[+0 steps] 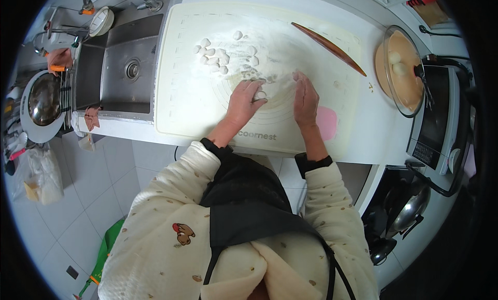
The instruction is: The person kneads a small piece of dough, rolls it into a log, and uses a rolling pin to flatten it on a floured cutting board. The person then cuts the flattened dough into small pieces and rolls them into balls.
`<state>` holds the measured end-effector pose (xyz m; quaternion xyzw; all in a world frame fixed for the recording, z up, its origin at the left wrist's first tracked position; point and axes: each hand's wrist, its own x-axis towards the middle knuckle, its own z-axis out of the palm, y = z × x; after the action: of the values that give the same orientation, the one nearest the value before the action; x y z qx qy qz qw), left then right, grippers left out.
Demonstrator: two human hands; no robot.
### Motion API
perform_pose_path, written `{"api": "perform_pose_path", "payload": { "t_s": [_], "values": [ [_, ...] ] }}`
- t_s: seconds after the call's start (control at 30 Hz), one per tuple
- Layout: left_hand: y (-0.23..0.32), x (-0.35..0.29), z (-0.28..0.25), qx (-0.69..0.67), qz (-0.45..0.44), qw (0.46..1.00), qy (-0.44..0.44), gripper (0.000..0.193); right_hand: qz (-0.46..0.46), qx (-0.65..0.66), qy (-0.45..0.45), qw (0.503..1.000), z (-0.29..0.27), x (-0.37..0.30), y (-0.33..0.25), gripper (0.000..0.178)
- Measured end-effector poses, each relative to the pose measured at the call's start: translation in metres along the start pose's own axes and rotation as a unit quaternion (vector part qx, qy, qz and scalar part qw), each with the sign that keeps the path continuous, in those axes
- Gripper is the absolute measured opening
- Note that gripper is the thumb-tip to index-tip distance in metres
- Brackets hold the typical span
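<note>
A floury white mat (187, 103) covers the counter in front of me. My left hand (243, 101) rests on it with curled fingers and thumb closed about a small white dough piece (260, 95). To its right, my right hand (306, 98) stands on its edge, fingers stretched out and floury, with nothing visible in it. Beyond my left hand lie several small dough pieces (223, 57), dusted with flour. A brown tapered rolling pin (329, 48) lies slantwise at the far right of the mat. Next to my right wrist is a pink flat scraper (327, 122).
A steel sink (111, 87) adjoins the mat on the left, under a faucet (150, 4). On the right, a round tan bowl (410, 92) under a glass lid holds dough lumps, beside a microwave oven (433, 118). Pans (410, 206) stand below.
</note>
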<state>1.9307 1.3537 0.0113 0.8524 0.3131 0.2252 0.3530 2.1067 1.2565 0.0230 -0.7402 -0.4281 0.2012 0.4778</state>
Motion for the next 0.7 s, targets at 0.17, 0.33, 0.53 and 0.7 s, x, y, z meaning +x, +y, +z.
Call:
{"api": "perform_pose_path", "payload": {
  "t_s": [0.17,0.33,0.53,0.7],
  "values": [
    [0.003,-0.002,0.009,-0.108,-0.063,0.991,-0.048,0.057,0.052,-0.095,0.112,0.988,0.012,-0.014,0.002,0.034],
    [0.017,-0.006,-0.002,-0.139,-0.114,0.984,-0.017,0.063,0.071,-0.332,0.126,0.932,0.058,0.016,-0.018,0.064],
    [-0.017,-0.011,-0.056,-0.064,-0.184,0.978,0.076,0.047,0.106,-0.409,0.009,0.906,0.096,0.011,-0.007,0.089],
    [-0.031,0.002,-0.079,0.106,-0.136,0.974,0.144,0.036,0.102,-0.439,-0.041,0.892,0.092,0.008,-0.008,0.094]
  ]
}}
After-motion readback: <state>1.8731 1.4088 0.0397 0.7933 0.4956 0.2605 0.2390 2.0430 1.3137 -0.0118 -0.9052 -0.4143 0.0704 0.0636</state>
